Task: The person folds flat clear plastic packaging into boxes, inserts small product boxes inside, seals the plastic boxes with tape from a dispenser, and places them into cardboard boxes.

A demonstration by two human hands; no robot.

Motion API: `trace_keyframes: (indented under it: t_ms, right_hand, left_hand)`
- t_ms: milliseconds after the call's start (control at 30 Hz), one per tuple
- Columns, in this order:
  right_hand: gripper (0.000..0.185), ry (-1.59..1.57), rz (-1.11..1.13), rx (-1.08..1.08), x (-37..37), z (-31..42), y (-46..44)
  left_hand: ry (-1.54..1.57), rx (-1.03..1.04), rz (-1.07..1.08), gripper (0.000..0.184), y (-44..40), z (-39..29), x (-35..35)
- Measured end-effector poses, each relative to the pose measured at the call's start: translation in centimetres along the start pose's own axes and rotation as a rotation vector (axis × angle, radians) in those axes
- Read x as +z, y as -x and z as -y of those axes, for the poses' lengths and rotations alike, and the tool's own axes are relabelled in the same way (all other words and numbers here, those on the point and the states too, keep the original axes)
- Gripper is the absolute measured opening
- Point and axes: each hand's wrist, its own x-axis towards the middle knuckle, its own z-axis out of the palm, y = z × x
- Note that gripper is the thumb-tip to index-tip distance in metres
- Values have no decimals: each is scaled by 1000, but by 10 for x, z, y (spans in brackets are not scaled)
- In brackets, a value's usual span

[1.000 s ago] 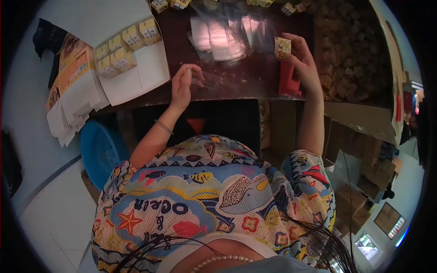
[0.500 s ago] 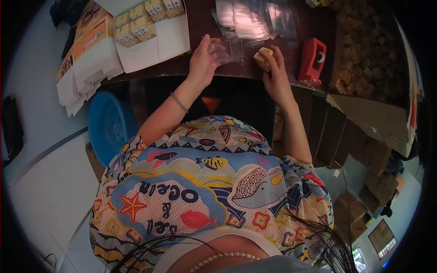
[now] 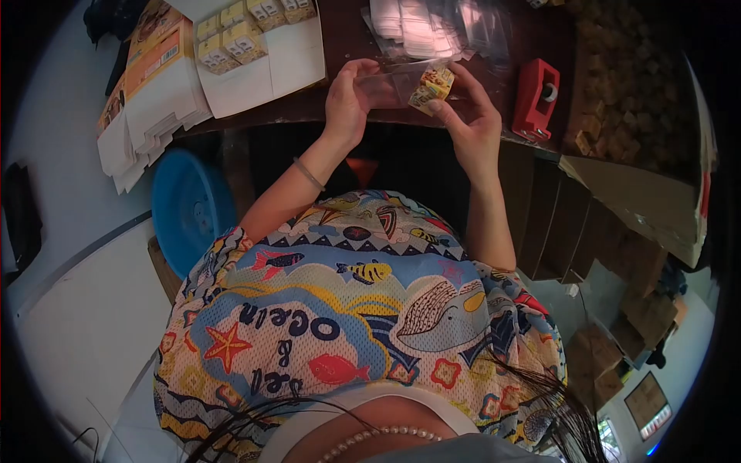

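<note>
My left hand is closed on a clear plastic sleeve, whose right end points toward my right hand. Between the thumb and fingers of my right hand is a small yellow printed box, tilted. The box meets the sleeve's right end; whether it is inside the sleeve I cannot tell. Just beyond both hands lies a pile of flat clear plastic sleeves on the dark table.
A red tape dispenser stands right of my hands. Many small boxes fill a carton at the far right. Yellow boxes sit in rows on a white carton, beside stacked flat cartons. A blue basin is below left.
My right hand has lifted the yellow box off the table and brought it left against the sleeve. The box is now turned with its printed side showing.
</note>
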Motion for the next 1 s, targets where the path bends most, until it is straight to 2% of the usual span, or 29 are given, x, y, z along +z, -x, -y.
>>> trace_keyframes:
  t_ms: [133,233,333,433,533,633,733,833,867,900,967,1000]
  right_hand:
    - [61,240,0,-117,12,2,5]
    - [61,236,51,-152,9,4,5]
    - [64,151,96,-72,10,-2,8]
    - [66,-98,99,99,11,-3,19]
    - [65,-240,158,163,16,-5,27]
    - [52,-306,134,124,17,0,25]
    - [33,239,40,-52,12,5,23]
    - [21,271,-15,4,7,1,31]
    - [22,297,36,-80,10,2,36]
    - [34,200,263,-91,11,1,40]
    - [48,-289,493,182,12,5,48]
    - [50,-442,576,206,9,2,45]
  left_hand:
    - [-183,202,43,35,2,-6,0]
    - [-312,287,25,34,8,-15,8]
    - [-470,298,105,36,8,-22,-1]
    - [-554,312,140,37,11,-29,-2]
    - [-625,380,190,37,9,-26,-13]
    - [-554,364,167,36,12,-23,-10]
    - [-514,351,120,32,13,-24,-4]
    - [-468,340,114,33,16,-17,-1]
    - [-510,344,143,34,18,-15,-1]
    - [-554,345,174,35,19,-14,-1]
    - [-578,314,236,37,24,-14,-1]
    - [-559,285,267,38,25,-15,-1]
